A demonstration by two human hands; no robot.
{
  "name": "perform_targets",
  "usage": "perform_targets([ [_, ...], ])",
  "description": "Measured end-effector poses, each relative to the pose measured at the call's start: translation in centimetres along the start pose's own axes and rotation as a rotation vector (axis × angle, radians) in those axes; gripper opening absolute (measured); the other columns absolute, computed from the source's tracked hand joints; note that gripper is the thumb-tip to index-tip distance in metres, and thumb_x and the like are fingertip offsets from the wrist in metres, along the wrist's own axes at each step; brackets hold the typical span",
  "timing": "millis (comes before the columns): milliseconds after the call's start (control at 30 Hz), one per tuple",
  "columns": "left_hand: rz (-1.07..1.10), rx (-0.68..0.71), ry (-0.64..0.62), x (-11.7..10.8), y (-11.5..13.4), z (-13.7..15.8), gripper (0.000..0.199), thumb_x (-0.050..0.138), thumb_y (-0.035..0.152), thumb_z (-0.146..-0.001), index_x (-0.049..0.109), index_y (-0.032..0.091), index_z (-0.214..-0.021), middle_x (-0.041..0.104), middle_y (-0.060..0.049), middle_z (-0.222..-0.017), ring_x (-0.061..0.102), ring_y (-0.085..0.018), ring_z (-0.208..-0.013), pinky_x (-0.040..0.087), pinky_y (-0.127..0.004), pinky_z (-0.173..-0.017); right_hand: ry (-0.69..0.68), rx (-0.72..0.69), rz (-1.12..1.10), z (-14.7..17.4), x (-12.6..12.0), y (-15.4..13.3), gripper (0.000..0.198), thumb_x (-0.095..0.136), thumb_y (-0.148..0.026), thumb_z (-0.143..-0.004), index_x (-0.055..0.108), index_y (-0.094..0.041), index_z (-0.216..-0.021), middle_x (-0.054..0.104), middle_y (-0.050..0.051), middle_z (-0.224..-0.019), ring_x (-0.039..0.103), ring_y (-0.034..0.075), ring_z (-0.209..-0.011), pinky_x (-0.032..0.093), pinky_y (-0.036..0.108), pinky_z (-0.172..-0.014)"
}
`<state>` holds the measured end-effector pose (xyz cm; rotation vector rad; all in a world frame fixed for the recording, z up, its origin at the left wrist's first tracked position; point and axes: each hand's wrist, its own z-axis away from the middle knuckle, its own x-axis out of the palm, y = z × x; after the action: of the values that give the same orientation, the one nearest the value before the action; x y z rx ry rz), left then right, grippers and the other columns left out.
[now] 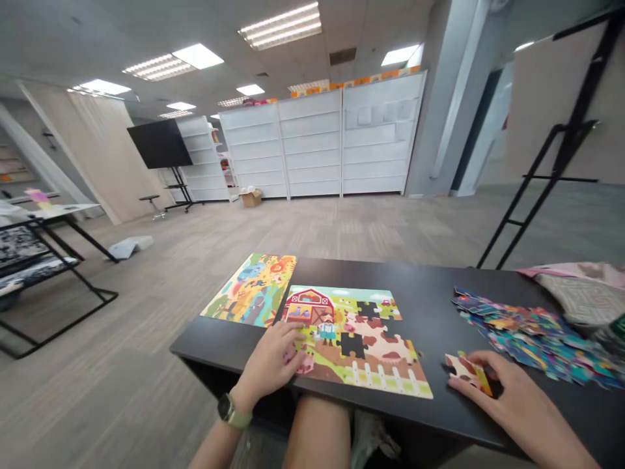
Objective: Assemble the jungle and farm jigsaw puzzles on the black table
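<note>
A farm jigsaw puzzle (336,372) lies on the black table, with a red barn, a farmer, cows and a white fence. Dark gaps show in its middle, top and right side. My left hand (274,357) rests palm down over its lower left edge, fingers stretched out, partly covering a pig. Right of the puzzle, my right hand (508,387) pinches brown-and-white jigsaw pieces (463,369) with yellow and green parts between thumb and fingers. They look held just at the tabletop; whether they touch it I cannot tell.
An assembled animal puzzle (254,290) lies at the left of the black table (420,286). Several loose blue pieces (537,335) are heaped at the right, beside a pink-and-grey cloth item (581,293) and a dark green object (616,335). A black easel stand (541,169) rises behind.
</note>
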<state>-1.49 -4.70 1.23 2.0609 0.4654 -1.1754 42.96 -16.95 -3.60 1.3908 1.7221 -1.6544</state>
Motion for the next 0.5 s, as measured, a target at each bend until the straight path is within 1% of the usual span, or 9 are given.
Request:
perform_targets([
  [167,-0.063,0.001,-0.083,-0.5,0.4,-0.3,0.022,0.057,0.028,-0.093,0.063,0.024,-0.114,0.048,-0.007,-0.150,0.042,-0.028,-0.138,0.035,-0.047,-0.113,0.027,-0.039,0.022,0.2,0.0,-0.1,0.061,0.067,-0.074,-0.069,0.065,-0.021,-0.099,0.071,0.014,-0.105,0.065,0.033,-0.095,0.050,0.044,-0.085],
  [267,-0.070,-0.013,-0.119,-0.5,0.5,-0.5,0.025,0.055,0.029,-0.094,0.062,0.023,-0.117,0.048,-0.008,-0.150,0.042,-0.027,-0.139,0.034,-0.046,-0.112,0.026,-0.045,0.026,0.2,-0.1,-0.4,0.061,0.067,-0.074,-0.069,0.066,-0.020,-0.098,0.071,0.014,-0.105,0.065,0.033,-0.095,0.050,0.044,-0.085],
  [400,-0.039,-0.024,-0.106,-0.3,0.8,0.0,0.026,0.055,0.030,-0.094,0.063,0.025,-0.118,0.050,-0.008,-0.149,0.043,-0.027,-0.139,0.035,-0.046,-0.113,0.026,-0.036,0.020,0.2,-0.1,-0.4,0.062,0.067,-0.074,-0.069,0.066,-0.020,-0.099,0.071,0.014,-0.106,0.065,0.034,-0.096,0.051,0.045,-0.086],
  [500,0.052,-0.010,-0.070,-0.2,-0.3,-0.2,0.027,0.056,0.031,-0.094,0.062,0.026,-0.119,0.048,-0.008,-0.150,0.042,-0.028,-0.140,0.036,-0.046,-0.112,0.040,-0.031,0.015,0.2,-0.1,-0.2,0.061,0.067,-0.074,-0.068,0.067,-0.021,-0.099,0.071,0.013,-0.106,0.065,0.034,-0.098,0.052,0.046,-0.087],
])
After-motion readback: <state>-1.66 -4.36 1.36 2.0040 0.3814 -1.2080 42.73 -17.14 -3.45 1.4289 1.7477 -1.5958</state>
